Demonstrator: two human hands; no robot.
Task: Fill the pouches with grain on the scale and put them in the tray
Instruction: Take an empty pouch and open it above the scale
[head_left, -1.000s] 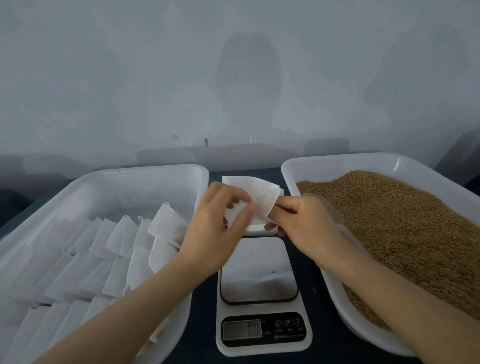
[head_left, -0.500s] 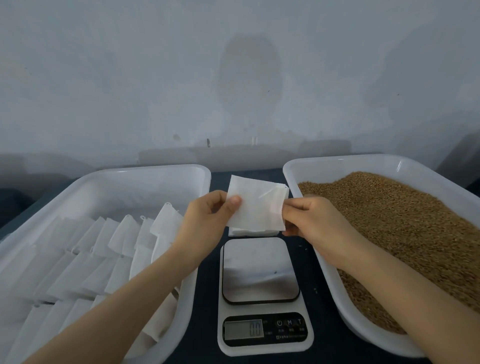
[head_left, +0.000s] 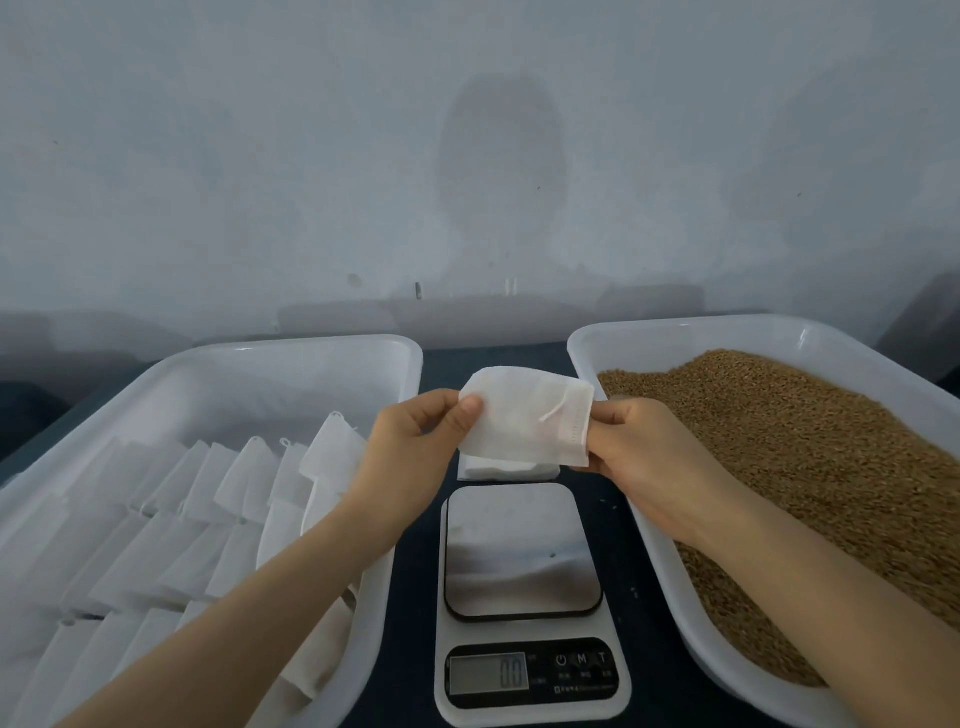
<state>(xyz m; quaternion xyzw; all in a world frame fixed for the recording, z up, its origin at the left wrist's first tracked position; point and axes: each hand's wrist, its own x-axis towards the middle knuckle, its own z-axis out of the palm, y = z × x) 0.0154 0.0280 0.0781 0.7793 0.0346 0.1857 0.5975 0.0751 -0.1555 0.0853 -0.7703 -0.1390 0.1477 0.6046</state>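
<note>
Holding a small white fabric pouch (head_left: 524, 421) in the air at centre frame, both hands grip it by its side edges. The left hand (head_left: 415, 447) pinches the pouch's left edge between thumb and curled fingers. The right hand (head_left: 639, 452) pinches the right edge, next to the stitched hem and a short pale drawstring (head_left: 553, 410). The pouch hangs flat and slightly tilted, above the far end of the scale and apart from it.

A thin stack of flat white pouches (head_left: 506, 472) lies directly below it on the table, touching the far edge of the white digital kitchen scale (head_left: 524, 597). The scale's steel platform carries only one dark speck. Its grey display (head_left: 488, 673), lower centre, shows digits that read as zeros.

Surface: a dark blue-black tabletop (head_left: 410, 597) with a few loose specks to the right of the scale.

Left of frame: a white rectangular plastic tray (head_left: 311, 358) holding overlapping rows of white pouches (head_left: 208, 493), several with small loops at the top.

Right of frame: a second white plastic tray (head_left: 675, 332) heaped with brown grain (head_left: 805, 467). The right forearm crosses over its near rim.

Room: a plain pale grey-blue wall (head_left: 467, 156) fills the upper half of the frame, scuffed, with a soft dark shadow at its centre.
</note>
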